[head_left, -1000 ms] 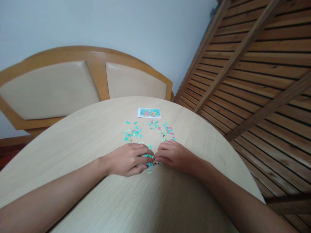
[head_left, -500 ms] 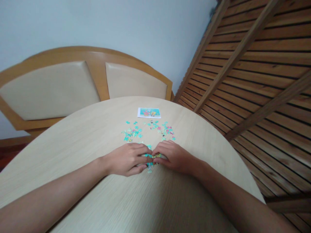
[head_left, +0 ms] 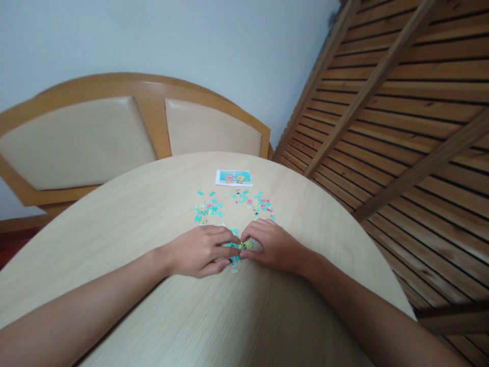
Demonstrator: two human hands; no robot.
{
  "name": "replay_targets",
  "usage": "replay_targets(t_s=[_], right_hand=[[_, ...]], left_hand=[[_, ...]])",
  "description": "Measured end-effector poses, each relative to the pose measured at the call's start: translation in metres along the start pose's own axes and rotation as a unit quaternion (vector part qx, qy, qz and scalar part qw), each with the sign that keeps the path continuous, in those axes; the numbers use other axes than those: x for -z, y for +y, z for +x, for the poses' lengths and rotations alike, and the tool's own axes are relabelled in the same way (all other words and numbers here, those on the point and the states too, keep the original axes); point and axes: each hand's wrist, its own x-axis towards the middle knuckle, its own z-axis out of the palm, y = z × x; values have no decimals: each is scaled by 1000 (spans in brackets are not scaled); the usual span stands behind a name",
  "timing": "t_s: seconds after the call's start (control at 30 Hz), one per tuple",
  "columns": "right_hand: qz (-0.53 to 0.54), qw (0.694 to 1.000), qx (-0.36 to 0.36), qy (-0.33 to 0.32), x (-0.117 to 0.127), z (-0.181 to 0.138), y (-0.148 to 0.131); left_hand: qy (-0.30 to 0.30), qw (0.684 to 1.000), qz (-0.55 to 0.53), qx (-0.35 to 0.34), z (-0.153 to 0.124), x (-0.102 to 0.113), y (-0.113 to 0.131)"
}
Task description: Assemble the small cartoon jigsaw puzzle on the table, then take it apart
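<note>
Joined jigsaw pieces [head_left: 234, 265] in teal and yellow lie on the table near its middle, largely covered by my hands. My left hand [head_left: 202, 250] is on their left side, thumb and fingers closed against them. From the right, my right hand [head_left: 273, 242] has its thumb and fingertips curled round a yellow jigsaw piece [head_left: 245, 245] at the right side of the joined part. The fingertips of both hands nearly meet there. How the pieces fit under the fingers is hidden.
Loose teal jigsaw pieces [head_left: 208, 209] are scattered beyond my left hand. Teal and pink pieces [head_left: 263, 204] lie beyond my right. A picture card [head_left: 234, 178] rests farther back on the round table [head_left: 153, 316]. A padded bench back [head_left: 160, 122] and a slatted wooden panel [head_left: 401, 127] stand behind.
My right thumb and index finger have parted slightly, so more of the yellow jigsaw piece shows. My left hand stays almost still.
</note>
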Motion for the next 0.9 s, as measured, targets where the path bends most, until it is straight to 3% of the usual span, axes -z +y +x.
replay_targets(t_s=[0.3,0.6,0.9], right_hand=[[-10,1000,-6,-23,15,-6,0],[-10,1000,-11,-27,14,-5,-4],[62,998,-14,-27,10,-4,-4]], left_hand=[[-9,1000,-10,6,1,0,0],[-5,1000,-16,7,1,1,1],[-22,1000,-8,16,1,1,1]])
